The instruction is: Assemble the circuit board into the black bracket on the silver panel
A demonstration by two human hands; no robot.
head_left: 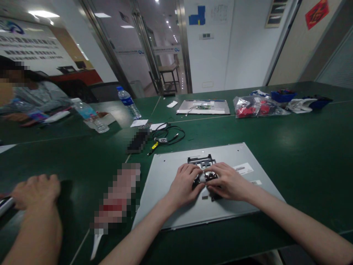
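A flat grey-white panel [162, 191], like the metal back of a display, lies on the green table before me. Over its middle, my left hand [186, 182] and my right hand [230, 180] meet, fingers curled round shiny rounded chrome-like pieces [211, 176]. A small whitish part shows between the fingertips. What the shiny pieces are, and whether they are joined, I cannot tell. A black slotted bracket [202, 160] lies on the panel just beyond my fingers. The fingers partly hide the panel's centre.
Another person's forearm and hand [37, 191] rest at left. Beyond the panel lie a coiled black cable [176, 129], a bottle [128, 103], a board-bearing panel [202, 107], a plastic bag with red items [259, 107] and blue bins [283, 95]. Another person sits at far left.
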